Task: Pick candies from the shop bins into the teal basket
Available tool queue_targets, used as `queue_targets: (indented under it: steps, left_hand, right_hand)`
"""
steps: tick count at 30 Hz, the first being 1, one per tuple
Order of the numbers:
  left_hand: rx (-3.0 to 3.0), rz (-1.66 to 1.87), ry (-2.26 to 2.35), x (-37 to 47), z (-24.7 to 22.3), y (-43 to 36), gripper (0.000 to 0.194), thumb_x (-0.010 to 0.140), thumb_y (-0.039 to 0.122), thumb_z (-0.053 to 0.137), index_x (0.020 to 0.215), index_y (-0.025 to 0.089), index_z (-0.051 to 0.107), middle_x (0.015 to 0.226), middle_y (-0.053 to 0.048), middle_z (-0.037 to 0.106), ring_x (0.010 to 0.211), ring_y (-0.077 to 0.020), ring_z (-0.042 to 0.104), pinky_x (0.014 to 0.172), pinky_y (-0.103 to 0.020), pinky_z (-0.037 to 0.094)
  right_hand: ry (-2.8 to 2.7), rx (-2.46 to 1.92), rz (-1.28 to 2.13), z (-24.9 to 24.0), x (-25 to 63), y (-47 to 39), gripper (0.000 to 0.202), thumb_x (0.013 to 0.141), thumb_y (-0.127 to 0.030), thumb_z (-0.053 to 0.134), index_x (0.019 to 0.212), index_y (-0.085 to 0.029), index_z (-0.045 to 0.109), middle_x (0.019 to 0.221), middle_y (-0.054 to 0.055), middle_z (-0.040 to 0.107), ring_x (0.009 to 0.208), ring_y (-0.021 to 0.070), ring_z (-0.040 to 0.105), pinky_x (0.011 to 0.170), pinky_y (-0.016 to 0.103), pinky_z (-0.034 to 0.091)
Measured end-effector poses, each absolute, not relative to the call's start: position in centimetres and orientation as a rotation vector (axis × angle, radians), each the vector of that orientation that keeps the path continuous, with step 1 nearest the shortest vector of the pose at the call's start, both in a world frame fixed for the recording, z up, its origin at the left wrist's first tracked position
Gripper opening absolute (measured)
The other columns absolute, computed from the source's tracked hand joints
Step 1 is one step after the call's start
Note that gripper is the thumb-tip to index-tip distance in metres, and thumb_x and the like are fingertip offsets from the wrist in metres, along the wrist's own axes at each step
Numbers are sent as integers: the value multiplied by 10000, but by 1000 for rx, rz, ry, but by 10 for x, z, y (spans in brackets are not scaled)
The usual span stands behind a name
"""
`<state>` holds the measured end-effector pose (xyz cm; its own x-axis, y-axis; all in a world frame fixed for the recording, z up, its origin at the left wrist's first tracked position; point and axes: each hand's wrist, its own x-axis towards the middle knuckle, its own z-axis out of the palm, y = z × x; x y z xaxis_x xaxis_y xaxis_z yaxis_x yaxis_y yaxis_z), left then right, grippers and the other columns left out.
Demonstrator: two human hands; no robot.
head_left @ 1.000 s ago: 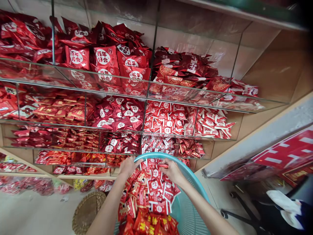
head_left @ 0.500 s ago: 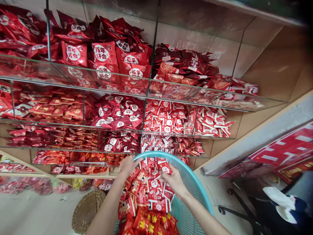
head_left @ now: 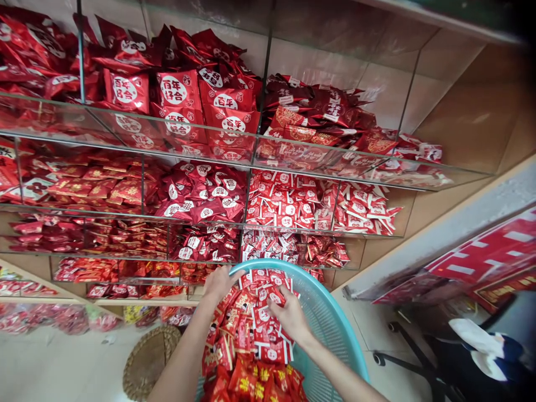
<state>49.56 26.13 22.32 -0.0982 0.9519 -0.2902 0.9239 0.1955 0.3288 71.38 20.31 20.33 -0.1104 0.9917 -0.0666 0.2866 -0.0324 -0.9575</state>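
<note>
A turquoise plastic basket (head_left: 354, 340) stands in front of the shelves, with small red-and-white packets (head_left: 274, 353) in it. Nearer to me in the basket lie red packets with yellow lettering (head_left: 247, 382). My left hand (head_left: 218, 286) is closed over the basket's far left rim. Above the packets, my right hand (head_left: 290, 317) pinches one red-and-white packet (head_left: 270, 294) between thumb and fingers; part of that packet is hidden by the hand.
Glass-fronted shelves (head_left: 251, 162) with red packets in divided sections rise ahead. A round woven stool or mat (head_left: 148, 363) is on the tiled floor at the lower left. A wheeled chair base (head_left: 412, 363) stands to the right, near red printed sheets (head_left: 494, 257).
My right hand has shifted slightly left and down with the packet, which now lies lower among the others. My left hand has stayed on the rim.
</note>
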Motion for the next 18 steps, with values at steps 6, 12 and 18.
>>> queue_targets:
  steps: [6, 12, 18]
  left_hand:
    - [1762, 88, 2027, 495, 222, 262, 612, 929, 653, 310, 1036, 171, 672, 1011, -164, 754, 984, -309, 709, 793, -354, 502]
    - [1768, 85, 2039, 495, 220, 263, 599, 927, 654, 319, 1033, 186, 678, 1000, -161, 757, 976, -301, 713, 778, -339, 502]
    - [1768, 85, 2044, 496, 222, 261, 580, 922, 649, 353, 1046, 185, 679, 999, -161, 756, 980, -291, 710, 799, -335, 497]
  right_hand:
    - [-1499, -1504, 1360, 203, 711, 202, 230, 761, -387, 590, 891, -215, 510, 508, -60, 586, 370, 139, 529, 371, 229, 367]
    - [-1450, -1501, 1475, 202, 711, 206, 261, 721, -388, 614, 879, -217, 496, 498, -94, 520, 359, 111, 472, 348, 212, 314]
    - [-1687, -1517, 1200, 230, 729, 216, 361, 794, -558, 605, 805, -200, 560, 582, -20, 613, 447, 139, 522, 457, 258, 389]
